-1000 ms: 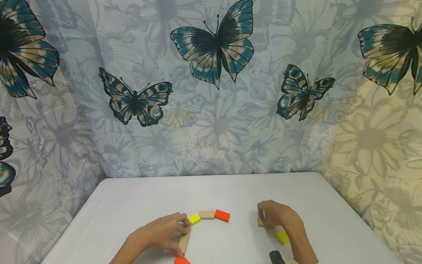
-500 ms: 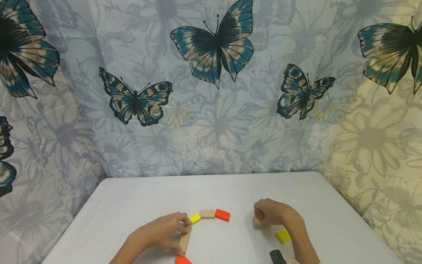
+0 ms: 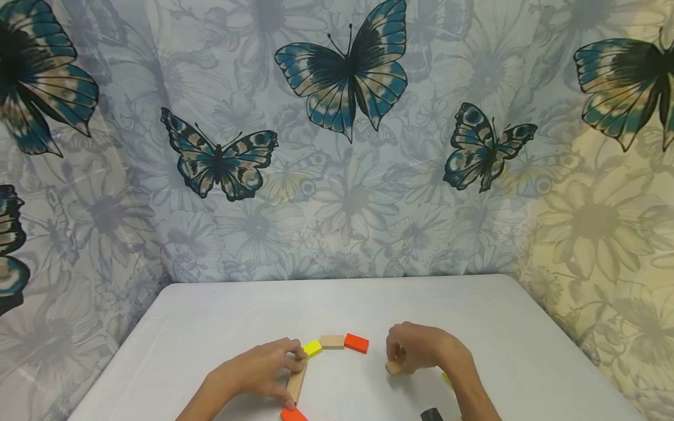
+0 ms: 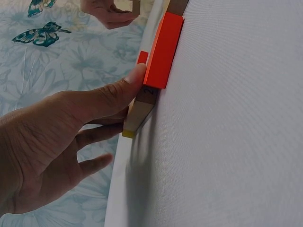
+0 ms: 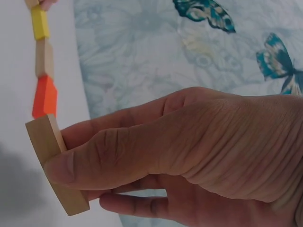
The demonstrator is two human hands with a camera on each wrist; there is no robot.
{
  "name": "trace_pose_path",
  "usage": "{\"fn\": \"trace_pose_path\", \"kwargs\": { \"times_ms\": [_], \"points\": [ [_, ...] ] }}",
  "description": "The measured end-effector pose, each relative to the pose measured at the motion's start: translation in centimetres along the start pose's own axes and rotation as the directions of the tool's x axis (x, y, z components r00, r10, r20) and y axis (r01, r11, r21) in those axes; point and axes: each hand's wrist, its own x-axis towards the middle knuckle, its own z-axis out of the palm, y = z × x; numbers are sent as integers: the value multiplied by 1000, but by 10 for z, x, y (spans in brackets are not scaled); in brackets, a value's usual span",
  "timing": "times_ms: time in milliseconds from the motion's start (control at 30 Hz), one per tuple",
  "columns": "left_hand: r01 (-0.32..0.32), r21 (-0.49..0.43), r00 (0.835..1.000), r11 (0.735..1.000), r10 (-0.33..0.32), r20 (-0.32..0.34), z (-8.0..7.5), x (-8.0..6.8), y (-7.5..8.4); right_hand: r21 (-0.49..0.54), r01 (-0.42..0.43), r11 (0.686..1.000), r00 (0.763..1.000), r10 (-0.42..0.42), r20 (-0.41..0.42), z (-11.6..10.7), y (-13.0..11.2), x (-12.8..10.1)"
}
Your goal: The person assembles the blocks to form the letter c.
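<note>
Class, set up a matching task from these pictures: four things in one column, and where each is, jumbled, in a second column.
1 right hand
2 left hand
3 yellow block
4 table

a rests on a long wooden block
b between two wooden blocks
c grips a small wooden block
d under the blocks

Pairs: 1-c, 2-a, 3-b, 4-d

Far worktop (image 3: 337, 298): open, free passage up to the curtain (image 3: 337, 222).
Centre: arc of blocks (image 3: 332, 342) blocks the path.
Gap: bare strip between orange block (image 3: 356, 343) and right hand (image 3: 416, 349).
Left: left hand (image 3: 258, 371) covers the long wooden block (image 3: 296, 383).
</note>
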Motion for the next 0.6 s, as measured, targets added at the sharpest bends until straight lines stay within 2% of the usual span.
{"fn": "trace_pose_path", "kwargs": {
  "times_ms": [333, 600],
  "points": [
    [-2, 7, 1000, 1000, 2, 3, 1, 0, 0, -54, 90, 994, 996, -89, 17, 9, -21, 4],
    [6, 3, 1000, 1000, -6, 3, 0, 0, 0, -73, 109, 991, 988, -100, 119, 16, -43, 10]
  ]
}}
